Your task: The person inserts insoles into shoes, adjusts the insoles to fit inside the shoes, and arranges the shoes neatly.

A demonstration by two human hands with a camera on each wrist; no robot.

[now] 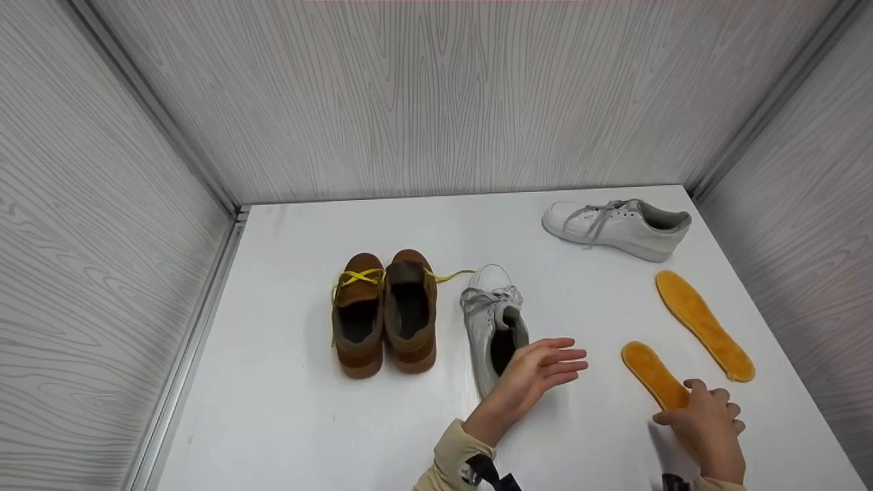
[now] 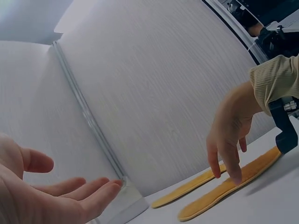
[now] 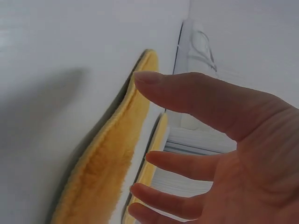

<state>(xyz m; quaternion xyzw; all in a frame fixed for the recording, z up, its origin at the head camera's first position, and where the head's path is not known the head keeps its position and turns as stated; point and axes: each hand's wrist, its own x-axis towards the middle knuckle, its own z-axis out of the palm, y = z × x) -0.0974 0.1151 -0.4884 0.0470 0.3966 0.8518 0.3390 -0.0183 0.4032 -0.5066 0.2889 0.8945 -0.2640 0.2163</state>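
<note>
My right hand (image 1: 709,419) hovers over the nearer yellow insole (image 1: 655,375), thumb and fingers spread apart around its width. In the right wrist view that fuzzy insole (image 3: 107,163) lies beyond the thumb, and nothing is gripped. A second yellow insole (image 1: 706,324) lies farther right on the table. With fingers extended and palm turned up, my left hand (image 1: 535,372) is held in the air and holds nothing. It partly covers the opening of a white sneaker (image 1: 481,327) with grey laces, which stands upright.
A pair of brown shoes stands left of the sneaker: the left shoe (image 1: 358,314) and the right shoe (image 1: 412,314), with yellow laces. Another white sneaker (image 1: 620,228) stands at the back right. Grey wood-grain panels (image 1: 436,102) enclose the white table (image 1: 286,409).
</note>
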